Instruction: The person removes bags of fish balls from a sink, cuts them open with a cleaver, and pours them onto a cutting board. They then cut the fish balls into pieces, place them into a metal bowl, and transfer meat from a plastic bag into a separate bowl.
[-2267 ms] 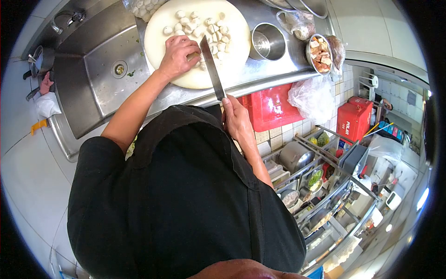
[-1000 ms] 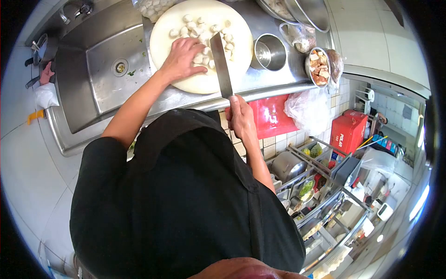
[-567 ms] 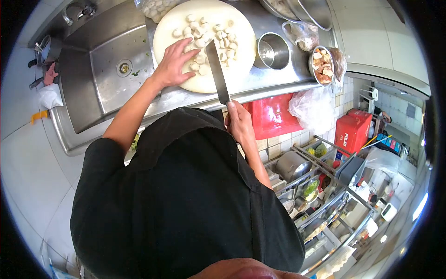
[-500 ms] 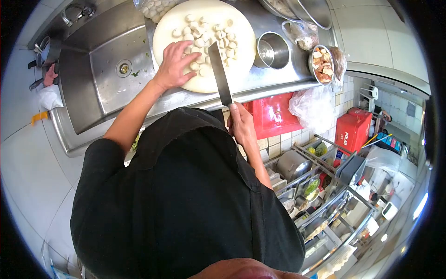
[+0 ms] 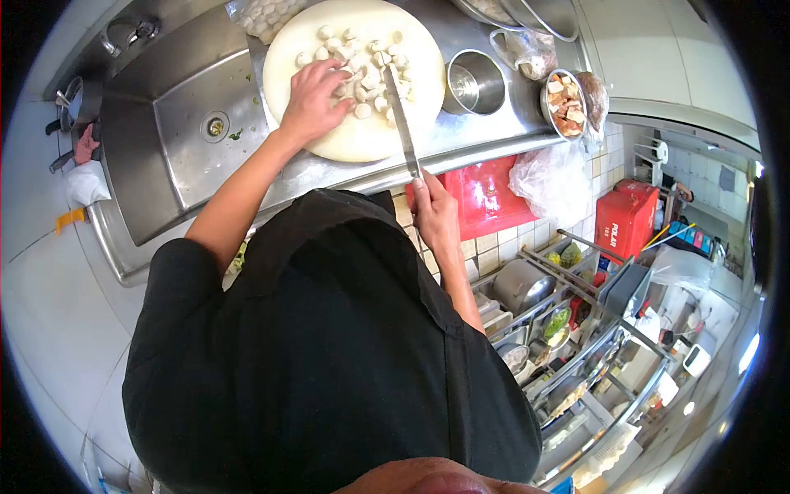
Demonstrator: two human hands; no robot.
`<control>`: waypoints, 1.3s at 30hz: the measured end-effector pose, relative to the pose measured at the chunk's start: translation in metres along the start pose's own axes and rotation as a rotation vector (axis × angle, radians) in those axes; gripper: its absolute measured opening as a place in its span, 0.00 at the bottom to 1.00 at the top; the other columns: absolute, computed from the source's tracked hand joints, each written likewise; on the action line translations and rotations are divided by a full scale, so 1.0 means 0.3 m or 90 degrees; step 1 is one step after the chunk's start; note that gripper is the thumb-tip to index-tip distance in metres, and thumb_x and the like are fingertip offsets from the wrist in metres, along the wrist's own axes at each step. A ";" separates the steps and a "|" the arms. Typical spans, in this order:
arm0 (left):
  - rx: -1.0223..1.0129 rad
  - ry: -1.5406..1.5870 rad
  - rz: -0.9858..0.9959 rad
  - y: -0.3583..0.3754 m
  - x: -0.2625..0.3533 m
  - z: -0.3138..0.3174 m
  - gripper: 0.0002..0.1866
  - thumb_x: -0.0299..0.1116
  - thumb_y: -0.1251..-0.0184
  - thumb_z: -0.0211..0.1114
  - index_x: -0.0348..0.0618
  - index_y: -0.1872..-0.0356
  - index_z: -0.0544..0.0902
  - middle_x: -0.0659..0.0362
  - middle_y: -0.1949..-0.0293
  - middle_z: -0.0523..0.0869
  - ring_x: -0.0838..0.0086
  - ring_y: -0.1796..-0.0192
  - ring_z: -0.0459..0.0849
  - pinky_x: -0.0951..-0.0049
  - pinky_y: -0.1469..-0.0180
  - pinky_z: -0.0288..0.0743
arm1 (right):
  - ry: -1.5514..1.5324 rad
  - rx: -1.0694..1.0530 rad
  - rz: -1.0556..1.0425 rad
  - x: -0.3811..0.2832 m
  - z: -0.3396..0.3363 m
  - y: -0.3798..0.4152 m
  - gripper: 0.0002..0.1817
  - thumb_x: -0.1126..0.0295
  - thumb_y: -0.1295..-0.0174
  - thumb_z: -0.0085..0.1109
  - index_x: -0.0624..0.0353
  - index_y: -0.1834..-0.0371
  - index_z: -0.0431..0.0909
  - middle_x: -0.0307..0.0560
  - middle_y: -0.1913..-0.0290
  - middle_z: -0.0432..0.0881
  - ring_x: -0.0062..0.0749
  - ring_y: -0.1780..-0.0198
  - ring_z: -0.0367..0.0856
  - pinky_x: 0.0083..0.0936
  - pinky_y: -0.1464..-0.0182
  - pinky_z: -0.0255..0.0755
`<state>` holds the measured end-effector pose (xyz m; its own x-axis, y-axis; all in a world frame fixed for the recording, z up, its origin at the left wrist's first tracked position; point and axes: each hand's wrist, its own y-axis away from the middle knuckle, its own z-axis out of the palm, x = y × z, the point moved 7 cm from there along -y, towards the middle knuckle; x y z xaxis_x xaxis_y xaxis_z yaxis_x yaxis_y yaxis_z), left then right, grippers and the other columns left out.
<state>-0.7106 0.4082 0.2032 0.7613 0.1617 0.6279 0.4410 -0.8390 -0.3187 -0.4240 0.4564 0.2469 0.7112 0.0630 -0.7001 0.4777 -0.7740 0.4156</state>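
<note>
A right hand (image 5: 434,212) grips a knife (image 5: 404,128), its blade among white pieces (image 5: 363,110) on a round cutting board (image 5: 350,148); the left hand (image 5: 315,103), loosely spread, touches the cluster.

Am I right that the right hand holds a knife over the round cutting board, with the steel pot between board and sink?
Not quite: the head view shows the steel pot across the cutting board from the sink; the rest holds.

smooth metal knife (image 5: 401,123), matt cutting board (image 5: 362,145), shiny metal table (image 5: 520,117), glossy plastic container (image 5: 485,198), crinkled plastic bag (image 5: 550,185), matt cloth apron (image 5: 321,216)
</note>
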 end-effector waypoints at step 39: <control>0.106 -0.252 -0.259 -0.096 0.282 0.349 0.45 0.66 0.40 0.69 0.48 0.27 0.74 0.43 0.27 0.68 0.44 0.23 0.61 0.38 0.24 0.47 | -0.531 -0.433 0.140 0.449 -0.271 -0.428 0.06 0.69 0.25 0.55 0.58 0.51 0.76 0.40 0.75 0.76 0.26 0.83 0.72 0.25 0.81 0.70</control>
<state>-0.6091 0.5005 0.1912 0.6209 0.6612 0.4210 0.7788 -0.5816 -0.2350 -0.3477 0.6156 0.1462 0.3661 -0.6777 -0.6377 0.7503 -0.1904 0.6331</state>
